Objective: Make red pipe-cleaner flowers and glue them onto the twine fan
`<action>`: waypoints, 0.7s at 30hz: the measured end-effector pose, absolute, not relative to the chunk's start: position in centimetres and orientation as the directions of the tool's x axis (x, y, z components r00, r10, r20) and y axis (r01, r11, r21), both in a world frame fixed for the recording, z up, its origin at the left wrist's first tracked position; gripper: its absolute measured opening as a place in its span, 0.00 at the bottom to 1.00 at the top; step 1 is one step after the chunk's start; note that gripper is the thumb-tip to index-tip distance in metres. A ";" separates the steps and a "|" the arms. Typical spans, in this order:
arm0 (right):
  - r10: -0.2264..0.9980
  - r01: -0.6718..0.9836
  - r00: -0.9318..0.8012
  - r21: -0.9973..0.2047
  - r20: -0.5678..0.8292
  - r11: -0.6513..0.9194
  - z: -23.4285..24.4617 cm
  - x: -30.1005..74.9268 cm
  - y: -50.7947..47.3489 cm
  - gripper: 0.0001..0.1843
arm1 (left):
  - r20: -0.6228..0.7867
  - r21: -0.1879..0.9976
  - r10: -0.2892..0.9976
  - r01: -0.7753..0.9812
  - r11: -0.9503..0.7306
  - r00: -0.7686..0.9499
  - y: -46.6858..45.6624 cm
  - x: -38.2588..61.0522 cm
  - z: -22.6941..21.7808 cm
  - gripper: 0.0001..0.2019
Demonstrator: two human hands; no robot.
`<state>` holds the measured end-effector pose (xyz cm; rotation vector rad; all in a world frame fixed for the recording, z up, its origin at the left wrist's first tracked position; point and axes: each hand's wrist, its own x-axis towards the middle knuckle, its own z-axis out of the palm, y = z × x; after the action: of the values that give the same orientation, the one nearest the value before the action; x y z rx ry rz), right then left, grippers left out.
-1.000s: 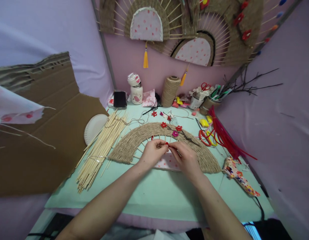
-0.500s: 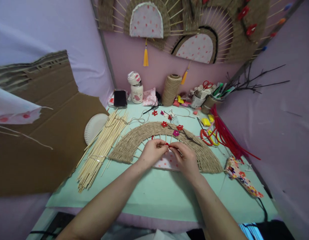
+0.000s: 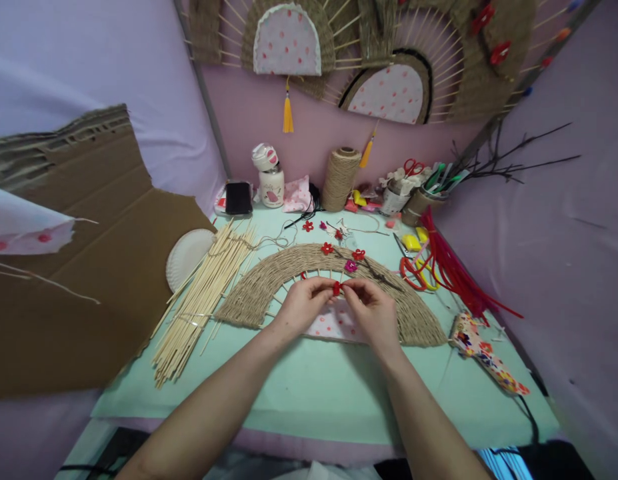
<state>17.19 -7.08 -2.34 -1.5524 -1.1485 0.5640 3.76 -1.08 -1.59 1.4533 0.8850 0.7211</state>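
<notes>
- Small red piece (image 3: 337, 288): held between the two hands, over the inner rim of the woven jute arch (image 3: 253, 293), which lies flat on the green table (image 3: 309, 393).
- Left hand (image 3: 303, 308): fingertips pinching the piece from its left.
- Right hand (image 3: 373, 315): fingertips pinching it from its right; both hands equally near.
- Long axis: too small to tell.
- Bamboo skewers (image 3: 201, 303): piled left of the arch.

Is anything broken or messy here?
Yes. The cardboard sheet on the left has a ragged, torn top edge. The wooden sticks beside the woven arch lie in a loose, splayed pile. The left hand and right hand pinch a red piece neatly.
</notes>
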 end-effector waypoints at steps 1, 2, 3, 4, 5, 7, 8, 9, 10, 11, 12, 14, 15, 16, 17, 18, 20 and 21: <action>0.880 0.370 0.425 -0.928 0.212 0.045 -2.4 17.2 -7.1 0.08 | -0.049 0.992 0.853 0.124 -0.019 0.519 -1.1 3.7 -1.6 0.11; 0.879 0.369 0.425 -0.928 0.218 0.052 -2.4 17.1 -7.1 0.08 | -0.030 0.987 0.853 0.148 -0.056 0.521 -1.0 3.7 -1.6 0.11; 0.878 0.370 0.424 -0.927 0.224 0.058 -2.4 17.1 -7.2 0.08 | -0.016 0.981 0.853 0.173 -0.087 0.521 -1.0 3.7 -1.6 0.10; 0.877 0.375 0.422 -0.925 0.232 0.064 -2.4 17.1 -7.2 0.08 | -0.007 0.974 0.854 0.196 -0.112 0.520 -1.1 3.7 -1.7 0.10; 0.877 0.382 0.418 -0.922 0.238 0.069 -2.4 17.1 -7.3 0.07 | -0.001 0.969 0.856 0.214 -0.128 0.517 -1.1 3.7 -1.7 0.09; 0.875 0.395 0.416 -0.916 0.248 0.071 -2.4 17.1 -7.3 0.07 | 0.011 0.961 0.857 0.233 -0.152 0.515 -1.1 3.8 -1.7 0.10; 0.871 0.395 0.424 -0.916 0.247 0.068 -2.4 17.1 -7.4 0.06 | 0.021 0.958 0.854 0.235 -0.167 0.520 -1.1 3.8 -1.8 0.10; 0.868 0.387 0.435 -0.920 0.241 0.062 -2.5 17.1 -7.4 0.06 | 0.035 0.954 0.848 0.235 -0.186 0.529 -1.1 3.8 -1.9 0.10; 0.865 0.376 0.445 -0.925 0.231 0.054 -2.5 17.2 -7.4 0.06 | 0.049 0.949 0.839 0.236 -0.208 0.542 -1.1 3.8 -1.9 0.11; 0.865 0.364 0.450 -0.930 0.221 0.048 -2.6 17.2 -7.4 0.06 | 0.065 0.943 0.829 0.238 -0.233 0.555 -1.0 3.8 -2.1 0.11; 0.867 0.354 0.450 -0.934 0.214 0.046 -2.7 17.3 -7.4 0.06 | 0.082 0.935 0.822 0.243 -0.260 0.564 -1.0 3.8 -2.2 0.12; 0.878 0.346 0.429 -0.937 0.212 0.058 -2.9 17.3 -7.4 0.06 | 0.121 0.910 0.813 0.263 -0.320 0.569 -0.9 3.7 -2.5 0.12; 0.882 0.349 0.417 -0.935 0.218 0.066 -2.9 17.3 -7.4 0.06 | 0.142 0.894 0.809 0.276 -0.352 0.571 -0.8 3.8 -2.6 0.12; 0.885 0.358 0.407 -0.931 0.226 0.074 -2.9 17.2 -7.4 0.06 | 0.161 0.878 0.803 0.289 -0.382 0.574 -0.8 3.8 -2.7 0.12; 0.885 0.372 0.400 -0.924 0.240 0.083 -3.0 17.2 -7.5 0.06 | 0.177 0.863 0.798 0.299 -0.407 0.576 -0.7 3.8 -2.8 0.12; 0.883 0.395 0.392 -0.914 0.259 0.093 -2.9 17.1 -7.5 0.06 | 0.189 0.850 0.793 0.308 -0.428 0.580 -0.7 3.8 -2.9 0.12; 0.873 0.455 0.375 -0.882 0.310 0.118 -2.9 17.1 -7.6 0.05 | 0.208 0.829 0.789 0.324 -0.456 0.578 -0.7 3.8 -3.0 0.11; 0.870 0.483 0.360 -0.865 0.336 0.134 -2.8 17.1 -7.7 0.05 | 0.215 0.822 0.791 0.331 -0.463 0.573 -0.8 3.8 -3.0 0.11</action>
<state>17.08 -7.66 -2.83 -1.5092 -1.2782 0.4368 3.83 -0.76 -3.00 2.0421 0.8945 0.7686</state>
